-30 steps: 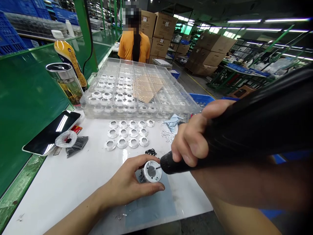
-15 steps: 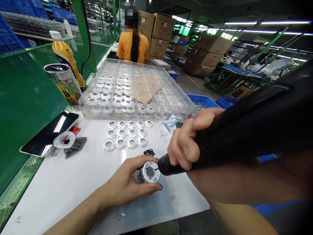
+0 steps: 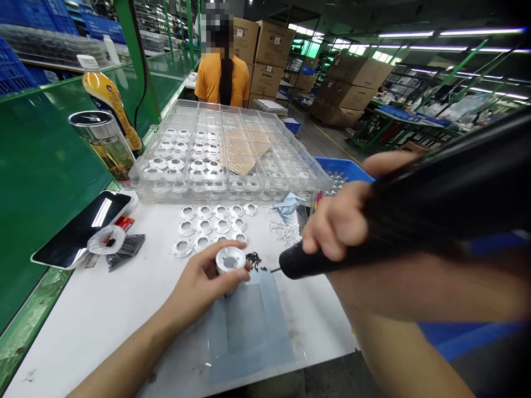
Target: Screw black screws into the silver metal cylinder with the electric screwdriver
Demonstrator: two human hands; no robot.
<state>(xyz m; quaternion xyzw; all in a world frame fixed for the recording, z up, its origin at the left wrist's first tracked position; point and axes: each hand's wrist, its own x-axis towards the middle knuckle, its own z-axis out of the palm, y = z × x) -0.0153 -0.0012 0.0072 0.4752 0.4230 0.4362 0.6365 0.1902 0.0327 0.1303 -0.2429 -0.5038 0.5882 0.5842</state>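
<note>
My left hand [image 3: 207,272] is closed around a small white cylindrical housing [image 3: 230,260], its round open face tilted up toward me. My right hand [image 3: 338,224] grips a black electric screwdriver [image 3: 398,204] that slants in from the right. The thin bit [image 3: 275,270] points left, apart from the housing, close to a small pile of black screws [image 3: 254,260] on the white table. Beneath the hands lies a blue-grey mat [image 3: 253,331]. Rows of white metal rings [image 3: 204,227] lie beyond my left hand, some partly hidden by it.
A clear compartment tray [image 3: 290,177] with more rings stands at the back. Silver screws [image 3: 286,232] and a blue cloth [image 3: 288,207] lie right of the rings. To the left are a tablet [image 3: 83,226], a bag of black parts [image 3: 126,250], a glass tumbler [image 3: 103,146] and a yellow bottle [image 3: 108,99].
The screwdriver bit has come out of the housing and away to the right. My left hand has moved the housing left and farther from me, tilting its face upward.
</note>
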